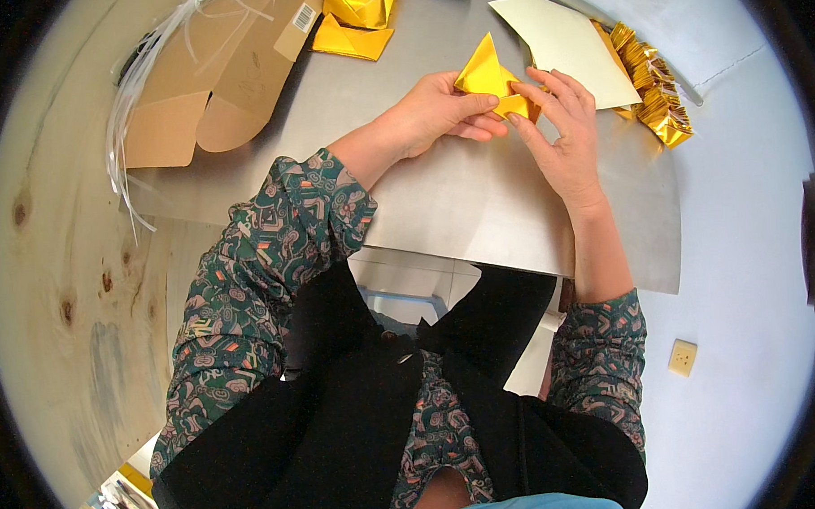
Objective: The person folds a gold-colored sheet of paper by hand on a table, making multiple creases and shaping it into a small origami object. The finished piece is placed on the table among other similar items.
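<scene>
A folded piece of gold paper (485,70) with a pointed top is held over the metal table, between my two hands. My left hand (434,114) grips it from the left, thumb on its front and fingers curled beneath. On its right edge, my right hand (560,123) pinches a folded flap with thumb and fingertips. Folded gold paper pieces (353,38) lie beyond my left hand at the far edge. To the right, a long row of folded gold pieces (655,84) is packed tightly together beside a pale sheet stack (566,47).
An open cardboard box (222,77) sits at the left of the table (478,207), with white plastic strips (127,143) hanging over its side. Plywood (84,257) borders the left, and a white wall with an outlet (683,358) is on the right.
</scene>
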{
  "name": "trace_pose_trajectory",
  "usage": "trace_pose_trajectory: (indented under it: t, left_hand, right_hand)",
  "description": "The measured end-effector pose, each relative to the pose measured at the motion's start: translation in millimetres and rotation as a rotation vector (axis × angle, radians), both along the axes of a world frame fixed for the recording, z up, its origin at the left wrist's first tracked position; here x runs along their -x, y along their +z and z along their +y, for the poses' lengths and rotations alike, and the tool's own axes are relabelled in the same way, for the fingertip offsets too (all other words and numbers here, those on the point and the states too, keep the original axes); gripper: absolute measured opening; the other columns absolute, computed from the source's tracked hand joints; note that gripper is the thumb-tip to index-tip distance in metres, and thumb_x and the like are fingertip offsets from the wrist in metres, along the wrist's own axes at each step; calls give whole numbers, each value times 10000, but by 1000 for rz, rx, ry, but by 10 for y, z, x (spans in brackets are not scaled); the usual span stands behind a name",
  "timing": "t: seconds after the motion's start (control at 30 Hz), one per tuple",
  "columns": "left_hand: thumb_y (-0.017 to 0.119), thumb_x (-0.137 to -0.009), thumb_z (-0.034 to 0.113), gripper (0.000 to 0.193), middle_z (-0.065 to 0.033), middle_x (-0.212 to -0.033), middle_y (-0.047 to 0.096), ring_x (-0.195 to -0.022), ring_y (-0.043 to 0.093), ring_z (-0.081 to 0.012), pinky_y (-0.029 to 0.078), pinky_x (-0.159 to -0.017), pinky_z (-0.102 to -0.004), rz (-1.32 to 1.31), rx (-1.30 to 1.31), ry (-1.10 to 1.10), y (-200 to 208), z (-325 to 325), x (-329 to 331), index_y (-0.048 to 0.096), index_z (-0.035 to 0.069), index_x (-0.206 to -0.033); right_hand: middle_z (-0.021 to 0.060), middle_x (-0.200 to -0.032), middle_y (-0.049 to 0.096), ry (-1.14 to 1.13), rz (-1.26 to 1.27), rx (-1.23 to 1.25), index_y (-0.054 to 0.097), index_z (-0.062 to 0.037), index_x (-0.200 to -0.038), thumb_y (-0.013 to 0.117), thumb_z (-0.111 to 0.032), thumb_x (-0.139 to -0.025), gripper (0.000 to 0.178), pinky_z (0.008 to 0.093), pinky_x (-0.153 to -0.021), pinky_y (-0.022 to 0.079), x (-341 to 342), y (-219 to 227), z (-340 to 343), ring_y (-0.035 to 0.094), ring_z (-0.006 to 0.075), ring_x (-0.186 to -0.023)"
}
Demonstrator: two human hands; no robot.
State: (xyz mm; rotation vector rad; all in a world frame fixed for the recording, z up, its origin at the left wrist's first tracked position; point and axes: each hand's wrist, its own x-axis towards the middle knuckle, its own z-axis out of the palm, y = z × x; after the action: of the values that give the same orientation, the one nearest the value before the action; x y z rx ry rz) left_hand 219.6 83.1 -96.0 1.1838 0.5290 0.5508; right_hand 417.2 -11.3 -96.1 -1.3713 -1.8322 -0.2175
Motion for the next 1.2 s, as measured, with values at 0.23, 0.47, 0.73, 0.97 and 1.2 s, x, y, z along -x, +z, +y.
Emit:
trace_pose_trajectory:
  t: [0.23,0.47,0.73,0.97,1.2]
  left_hand:
    - [557,-1062,305,323,-120,-1062,702,-906,746,-174,636,-771,-258,50,29,-2,34,17,4,600,10,-1187]
    - [542,-1065,360,339,-71,-976,672,-854,731,-157,612,-722,-252,28,2,55,16,-5,-3,618,39,-1141]
    - [570,-1048,403,341,-29,-976,666,-897,674,-113,555,-685,-244,9,-66,133,-8,15,4,648,76,-1104]
    - [573,-1052,366,317,-24,-1016,667,-947,653,-117,574,-779,-274,24,-178,111,-80,13,-48,657,74,-1141]
    - [713,-964,154,466,-46,-1200,663,-1100,635,-123,517,-967,-285,86,-556,30,-150,-93,-85,529,45,-1379]
  right_hand:
    - [69,-1243,644,8,83,82,692,-108,-942,814,-193,-797,208,417,-1081,390,4,-46,11,465,308,-1281]
    - [62,-1173,659,0,258,115,643,-98,-860,777,-140,-821,145,392,-1041,403,11,-101,29,495,271,-1216]
    - [61,-1145,680,-80,405,111,641,-80,-850,761,-117,-845,126,375,-1021,413,-3,-138,46,527,243,-1152]
    - [73,-1093,689,-2,479,142,668,-79,-862,788,-143,-834,139,362,-993,444,76,-223,59,541,249,-1146]
    - [58,-1086,670,111,694,317,703,-66,-965,742,-172,-921,121,315,-994,439,4,-265,136,578,176,-1092]
